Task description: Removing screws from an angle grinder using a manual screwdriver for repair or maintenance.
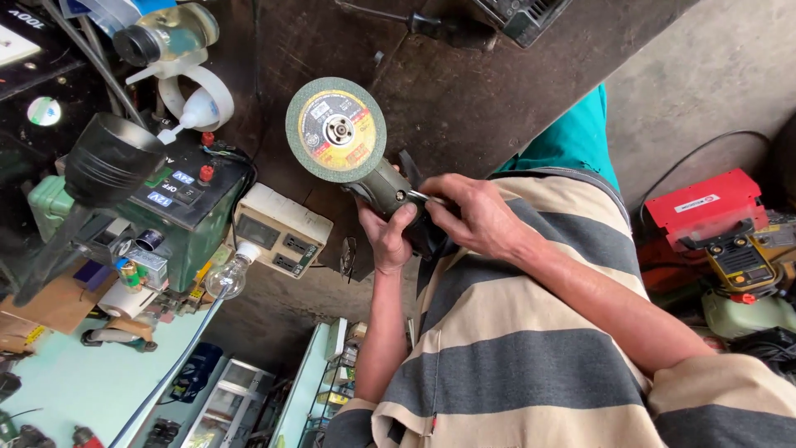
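While cluttered at its left edge, dark scarred workbench (pixel 464 91) under both hands' angle grinder (pixel 365 158).

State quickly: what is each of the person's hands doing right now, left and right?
Left hand: closed around the body of the angle grinder.
Right hand: closed on a thin metal tool, its tip at the grinder.

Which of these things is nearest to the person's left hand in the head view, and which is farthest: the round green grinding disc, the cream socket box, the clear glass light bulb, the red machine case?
From the left hand:
1. Round green grinding disc, just above it.
2. Cream socket box, on the bench beside it.
3. Clear glass light bulb, beyond the box.
4. Red machine case, far across, past the right hand.
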